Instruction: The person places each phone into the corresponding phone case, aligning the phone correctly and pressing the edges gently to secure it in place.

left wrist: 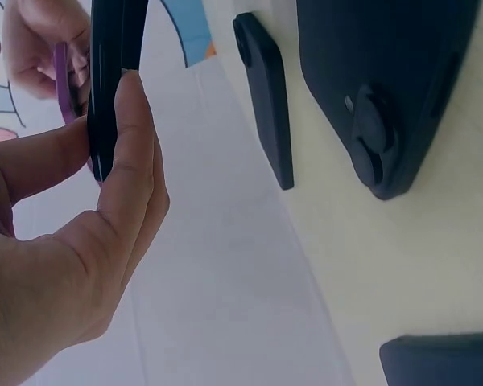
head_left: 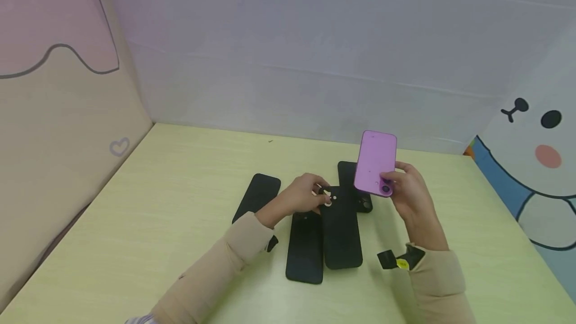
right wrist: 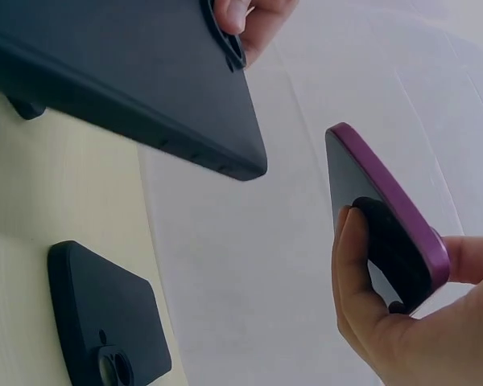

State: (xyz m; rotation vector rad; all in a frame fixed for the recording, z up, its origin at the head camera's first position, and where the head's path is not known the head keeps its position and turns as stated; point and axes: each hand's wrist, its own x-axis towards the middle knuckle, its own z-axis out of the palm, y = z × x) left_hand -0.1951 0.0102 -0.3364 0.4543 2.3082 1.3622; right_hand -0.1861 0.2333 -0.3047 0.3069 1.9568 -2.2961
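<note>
My left hand pinches a black phone by its camera end, thumb on one side and fingers on the other. In the left wrist view that phone is seen nearly edge-on. My right hand holds a pink-purple phone by its lower end, back towards the head camera and camera lenses at the bottom. The right wrist view shows the pink-purple phone from its side, fingers curled over its dark front. Both phones are up off the table.
On the pale table lie several black phones: one on the left, one partly under the left-held phone in the head view, and one behind, its camera end towards me. A white sheet rises at the back; printed panels stand on both sides.
</note>
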